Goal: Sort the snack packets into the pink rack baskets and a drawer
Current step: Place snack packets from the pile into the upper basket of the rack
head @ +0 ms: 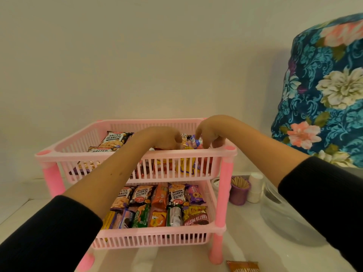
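A pink two-tier rack (225, 173) stands on the white counter. Its top basket (78, 138) holds salted peanut packets (115, 139) at the left and several packets at the right. Both my hands reach into the right side of that basket. My right hand (211, 132) pinches a purple-blue packet (196, 142) with fingers curled down. My left hand (163, 139) curls over the packets beside it; what its fingers hold is hidden. The lower basket (157, 238) is packed with rows of snack packets (176, 195). A brown masala peanuts packet (243, 266) lies on the counter in front of the rack.
To the right of the rack stand a purple cup of wooden sticks (239, 189), stacked white paper cups (255, 187) and a clear glass bowl (279, 213). A floral-covered object (324, 95) rises at the far right. A plain wall is close behind.
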`<control>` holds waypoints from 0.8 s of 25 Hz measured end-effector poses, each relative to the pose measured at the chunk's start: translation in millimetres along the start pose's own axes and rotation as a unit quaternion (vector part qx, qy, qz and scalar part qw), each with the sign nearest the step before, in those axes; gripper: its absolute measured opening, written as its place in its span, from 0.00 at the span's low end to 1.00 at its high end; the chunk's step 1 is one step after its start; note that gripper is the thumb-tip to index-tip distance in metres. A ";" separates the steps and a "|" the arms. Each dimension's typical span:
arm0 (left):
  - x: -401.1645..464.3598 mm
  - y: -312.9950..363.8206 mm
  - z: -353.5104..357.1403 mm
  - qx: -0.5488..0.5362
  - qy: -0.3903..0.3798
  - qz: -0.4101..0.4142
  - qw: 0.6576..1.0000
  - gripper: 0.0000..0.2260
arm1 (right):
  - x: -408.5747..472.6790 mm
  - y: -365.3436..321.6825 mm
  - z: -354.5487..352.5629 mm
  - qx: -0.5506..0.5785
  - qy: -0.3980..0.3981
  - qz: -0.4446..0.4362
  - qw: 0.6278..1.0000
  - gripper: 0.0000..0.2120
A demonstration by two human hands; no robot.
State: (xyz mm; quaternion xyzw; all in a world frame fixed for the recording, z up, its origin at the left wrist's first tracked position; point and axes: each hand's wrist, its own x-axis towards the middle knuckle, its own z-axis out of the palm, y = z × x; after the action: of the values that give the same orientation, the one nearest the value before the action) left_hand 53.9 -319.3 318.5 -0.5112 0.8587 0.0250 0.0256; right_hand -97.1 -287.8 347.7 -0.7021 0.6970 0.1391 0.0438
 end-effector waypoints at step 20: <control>-200.3 117.6 328.7 -0.309 0.249 0.000 0.918 0.18 | -160.0 -17.8 399.8 0.282 0.416 -0.057 0.863 0.13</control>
State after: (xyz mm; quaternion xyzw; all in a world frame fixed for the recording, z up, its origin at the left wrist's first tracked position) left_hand 51.9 -65.0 6.6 -0.4835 0.7867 0.1615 -0.3483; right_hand -131.4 -30.5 3.5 -0.6910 0.6189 -0.3706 -0.0464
